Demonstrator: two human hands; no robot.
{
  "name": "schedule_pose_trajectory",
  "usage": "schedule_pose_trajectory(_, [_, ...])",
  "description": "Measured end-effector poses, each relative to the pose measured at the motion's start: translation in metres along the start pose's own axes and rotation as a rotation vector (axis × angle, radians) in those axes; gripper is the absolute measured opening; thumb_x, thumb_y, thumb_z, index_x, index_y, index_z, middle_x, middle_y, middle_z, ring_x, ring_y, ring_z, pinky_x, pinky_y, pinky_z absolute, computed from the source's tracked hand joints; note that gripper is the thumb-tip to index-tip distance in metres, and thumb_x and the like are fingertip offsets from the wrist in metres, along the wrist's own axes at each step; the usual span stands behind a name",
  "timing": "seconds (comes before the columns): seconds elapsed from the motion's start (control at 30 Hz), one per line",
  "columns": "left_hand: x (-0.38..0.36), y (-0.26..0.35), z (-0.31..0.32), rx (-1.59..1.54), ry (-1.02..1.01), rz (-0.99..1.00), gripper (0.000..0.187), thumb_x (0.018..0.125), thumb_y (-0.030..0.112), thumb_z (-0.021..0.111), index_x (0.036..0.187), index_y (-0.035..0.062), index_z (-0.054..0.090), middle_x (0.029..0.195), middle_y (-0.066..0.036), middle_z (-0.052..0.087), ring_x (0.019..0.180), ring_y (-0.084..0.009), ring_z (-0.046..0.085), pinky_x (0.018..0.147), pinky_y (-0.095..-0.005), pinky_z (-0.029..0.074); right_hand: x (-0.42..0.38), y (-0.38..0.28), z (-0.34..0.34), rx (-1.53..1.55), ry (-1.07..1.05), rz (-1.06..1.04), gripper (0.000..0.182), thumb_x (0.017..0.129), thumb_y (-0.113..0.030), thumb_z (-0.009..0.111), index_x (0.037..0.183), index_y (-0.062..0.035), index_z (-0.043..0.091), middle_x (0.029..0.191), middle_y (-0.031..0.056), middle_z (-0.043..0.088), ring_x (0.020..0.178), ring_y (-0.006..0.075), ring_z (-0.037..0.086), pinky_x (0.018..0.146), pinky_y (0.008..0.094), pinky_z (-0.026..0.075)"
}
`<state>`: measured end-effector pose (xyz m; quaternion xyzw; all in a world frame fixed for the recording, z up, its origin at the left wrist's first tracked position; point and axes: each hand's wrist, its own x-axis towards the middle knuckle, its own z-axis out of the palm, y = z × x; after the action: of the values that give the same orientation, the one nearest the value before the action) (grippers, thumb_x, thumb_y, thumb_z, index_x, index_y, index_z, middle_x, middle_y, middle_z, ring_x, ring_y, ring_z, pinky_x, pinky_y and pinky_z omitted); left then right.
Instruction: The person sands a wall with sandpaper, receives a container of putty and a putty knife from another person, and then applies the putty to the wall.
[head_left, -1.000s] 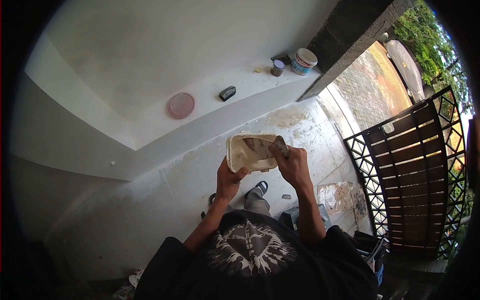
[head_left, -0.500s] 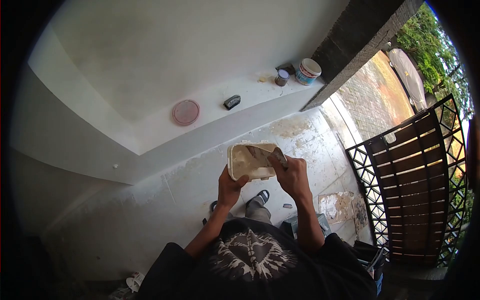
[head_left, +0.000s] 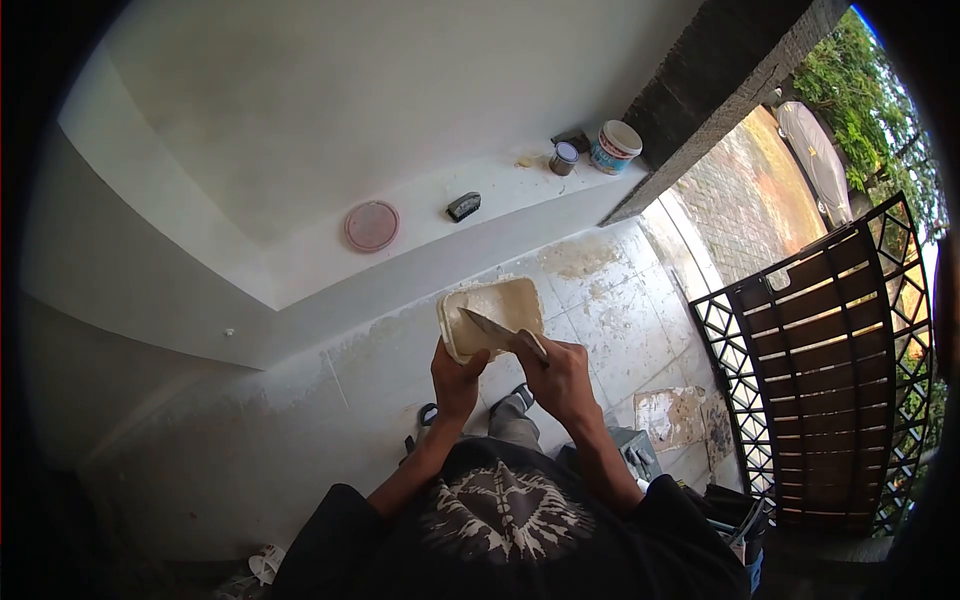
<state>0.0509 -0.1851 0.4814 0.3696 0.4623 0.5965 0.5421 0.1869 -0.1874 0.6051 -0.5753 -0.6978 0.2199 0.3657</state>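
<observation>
A cream-coloured plastic tub (head_left: pixel 518 297) is tilted in front of my chest, pale residue coating its inside. My left hand (head_left: pixel 457 382) grips it by the near left side, thumb over the rim. In my right hand (head_left: pixel 558 378) is a putty knife (head_left: pixel 488 327), its blade angled up and left across the tub's opening. The fingers of that hand are wrapped round the handle, close to the tub's near right edge.
On the white ledge lie a pink round lid (head_left: pixel 372 227) and a dark block (head_left: pixel 463 207). A small can (head_left: pixel 564 158) and a white-and-blue bucket (head_left: pixel 615 147) stand farther right. A slatted gate (head_left: pixel 820 380) is at right; a grey box (head_left: pixel 632 452) sits by my right arm.
The tub has shifted slightly left and tipped. My right hand has moved left and down, bringing the putty knife's blade from inside the tub to across its opening.
</observation>
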Motion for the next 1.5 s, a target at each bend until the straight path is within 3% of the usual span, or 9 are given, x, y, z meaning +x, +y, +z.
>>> schedule_pose_trajectory(0.07, [-0.003, -0.003, 0.002, -0.135, -0.008, 0.037, 0.054, 0.08, 0.027, 0.075, 0.117, -0.0038, 0.052, 0.104, -0.009, 0.064, 0.093, -0.0149, 0.061, 0.081, -0.0294, 0.05, 0.0, -0.002, -0.006, 0.022, -0.02, 0.035, 0.01, 0.087, -0.009, 0.064, 0.09, -0.0011, 0.07, 0.061, 0.018, 0.061, 0.05, 0.0252, 0.061, 0.048, 0.0335, 0.045])
schedule_pose_trajectory(0.13, [-0.005, -0.001, 0.003, -0.149, -0.018, 0.034, 0.055, 0.08, 0.029, 0.075, 0.117, -0.0038, 0.052, 0.104, -0.009, 0.064, 0.093, -0.0148, 0.06, 0.082, -0.0291, 0.049, 0.003, -0.001, -0.012, 0.016, 0.01, -0.019, 0.008, 0.087, -0.008, 0.063, 0.089, -0.0016, 0.068, 0.06, 0.0196, 0.059, 0.05, 0.033, 0.059, 0.048, 0.0381, 0.044])
schedule_pose_trajectory(0.6, [-0.01, 0.003, 0.001, -0.041, -0.005, 0.076, 0.061, 0.077, 0.037, 0.076, 0.116, -0.0041, 0.053, 0.103, -0.01, 0.064, 0.09, -0.0147, 0.061, 0.078, -0.0283, 0.05, 0.008, -0.009, -0.023, -0.007, 0.009, -0.015, 0.014, 0.088, -0.012, 0.063, 0.087, 0.0014, 0.067, 0.058, 0.0204, 0.056, 0.046, 0.0315, 0.056, 0.046, 0.0372, 0.042])
schedule_pose_trajectory(0.67, [-0.013, 0.007, 0.004, -0.129, -0.022, 0.039, 0.062, 0.078, 0.038, 0.075, 0.117, -0.0044, 0.052, 0.102, -0.01, 0.064, 0.089, -0.0148, 0.061, 0.077, -0.0285, 0.051, 0.01, -0.001, -0.021, -0.003, -0.083, 0.095, 0.015, 0.088, -0.012, 0.063, 0.086, 0.0021, 0.067, 0.056, 0.0192, 0.056, 0.045, 0.0282, 0.057, 0.046, 0.0365, 0.042])
schedule_pose_trajectory(0.8, [-0.009, 0.007, 0.005, -0.09, -0.025, 0.028, 0.063, 0.079, 0.04, 0.074, 0.117, -0.0048, 0.052, 0.102, -0.01, 0.064, 0.09, -0.0155, 0.061, 0.078, -0.0291, 0.051, 0.01, 0.013, -0.021, 0.0, 0.041, 0.07, 0.015, 0.088, -0.012, 0.063, 0.087, 0.0033, 0.066, 0.054, 0.0185, 0.054, 0.042, 0.0235, 0.054, 0.046, 0.0353, 0.042])
schedule_pose_trajectory(0.83, [-0.011, 0.007, 0.005, -0.045, -0.024, 0.046, 0.065, 0.079, 0.042, 0.074, 0.117, -0.0049, 0.051, 0.103, -0.011, 0.063, 0.09, -0.0158, 0.061, 0.079, -0.0291, 0.051, 0.008, 0.01, -0.022, 0.055, 0.044, 0.099, 0.021, 0.089, -0.015, 0.062, 0.084, 0.0044, 0.067, 0.052, 0.0132, 0.053, 0.046, 0.0126, 0.048, 0.047, 0.0328, 0.04])
schedule_pose_trajectory(0.87, [-0.012, 0.007, 0.006, 0.0, -0.026, 0.063, 0.067, 0.078, 0.044, 0.074, 0.117, -0.0051, 0.051, 0.104, -0.011, 0.063, 0.091, -0.0161, 0.061, 0.079, -0.0291, 0.051, 0.009, 0.013, -0.02, 0.057, 0.044, 0.102, 0.021, 0.089, -0.015, 0.062, 0.084, 0.0044, 0.067, 0.052, 0.0132, 0.053, 0.046, 0.0126, 0.048, 0.047, 0.0328, 0.04])
schedule_pose_trajectory(0.93, [-0.011, -0.001, 0.004, -0.009, -0.029, 0.068, 0.068, 0.078, 0.046, 0.074, 0.117, -0.005, 0.051, 0.104, -0.011, 0.063, 0.091, -0.0161, 0.061, 0.079, -0.0289, 0.051, 0.011, 0.023, -0.018, -0.037, -0.056, 0.198, 0.017, 0.088, -0.014, 0.063, 0.086, 0.0027, 0.067, 0.055, 0.0187, 0.056, 0.045, 0.026, 0.057, 0.048, 0.0362, 0.044])
schedule_pose_trajectory(1.5, [-0.012, -0.001, 0.007, 0.016, -0.024, 0.095, 0.073, 0.078, 0.051, 0.073, 0.118, -0.0057, 0.05, 0.104, -0.01, 0.062, 0.089, -0.0156, 0.061, 0.077, -0.0292, 0.051, 0.01, 0.033, -0.021, -0.008, 0.015, 0.162, 0.023, 0.088, -0.017, 0.063, 0.084, 0.0054, 0.066, 0.058, 0.021, 0.056, 0.047, 0.0276, 0.058, 0.05, 0.0367, 0.045])
